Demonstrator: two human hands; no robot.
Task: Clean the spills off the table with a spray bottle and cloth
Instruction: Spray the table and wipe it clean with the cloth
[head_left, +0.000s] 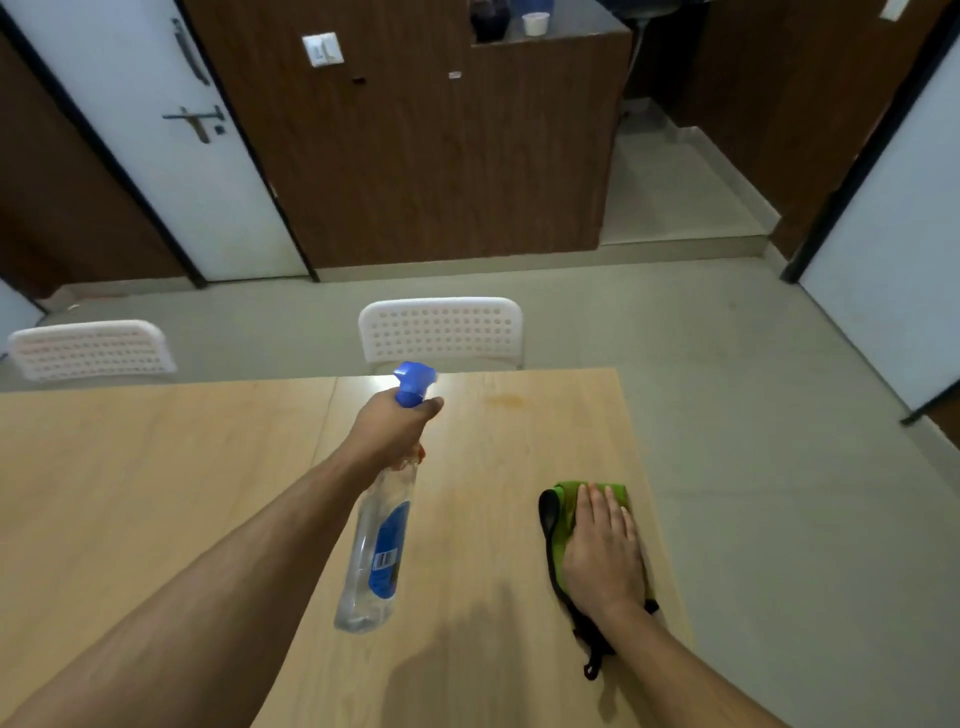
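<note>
While left hand (395, 426) grips spray bottle (376, 540) | blue label unreadable | right hand (602, 551) flat on cloth (563, 514)

Two white perforated plastic chairs stand at the far side — one (441, 332) near the middle, another (91, 349) to the left. Behind them rises a dark brown wood-panelled wall (415, 171) bearing a white switch plate (322, 49). A white door (171, 135) with a dark metal handle (195, 118) stands left — grey tiled floor (701, 332) beneath.
</note>
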